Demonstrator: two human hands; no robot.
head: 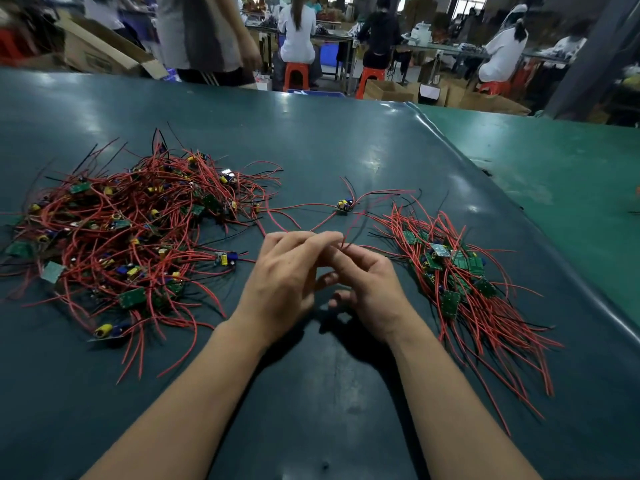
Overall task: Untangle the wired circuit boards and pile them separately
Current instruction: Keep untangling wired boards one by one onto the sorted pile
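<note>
Dark green table (329, 393) in a busy workshop; two hands met at its middle.

Red wire ends are pinched between the fingers of the left hand (287, 278) and the right hand (367, 289); a tangled heap (131, 230) lies left, a sorted pile (460, 275) right; beyond the hands one loose circuit board (344, 205) rests between them; seated workers (298, 32) are seen far behind.

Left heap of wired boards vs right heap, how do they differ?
The left tangled heap of red-wired green circuit boards is larger and its wires cross in every direction; the right pile of red-wired green circuit boards is smaller, with wires mostly running one way, toward the near edge. Many yellow and blue parts show in the left; the right shows mostly board faces. Both lie on the dark green table mat.
</note>
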